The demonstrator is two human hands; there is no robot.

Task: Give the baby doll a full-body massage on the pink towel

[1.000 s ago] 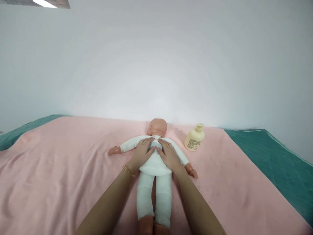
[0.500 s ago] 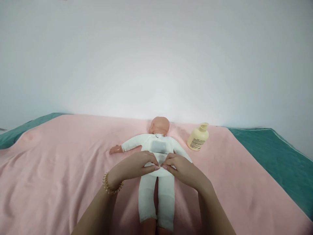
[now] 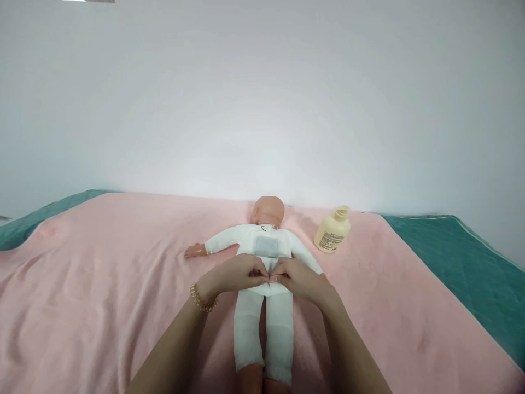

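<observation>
Pinching at the lower back of a doll, both bare hands are meeting over its midline. The doll is lying lengthwise on a pink blanket, head at the far end, legs pointing toward the near edge, arms reaching out left and right; its face is not showing, so it is probably lying front-down. Left hand, a beaded bracelet circling its wrist, is pressing thumb against curled fingers; right hand is mirroring it, the two sets of tips almost touching. White cloth is creasing around the tips, so a small fold is apparently sitting in the pinch; the knuckles are hiding how deep the grip is going. A grey panel is showing just on the far side of the hands. Judging technique: this step is asking for equal pressure left and right, soft pads rather than nails, and a shallow fold rising straight from the midline. Wrists are arching, probably helping the tips work alone. Main risk, by my reckoning: uneven pulling could be twisting the torso, or tight cloth could be slipping free. A pale yellow pump bottle is standing far right of the doll's head, well apart from both hands.
</observation>
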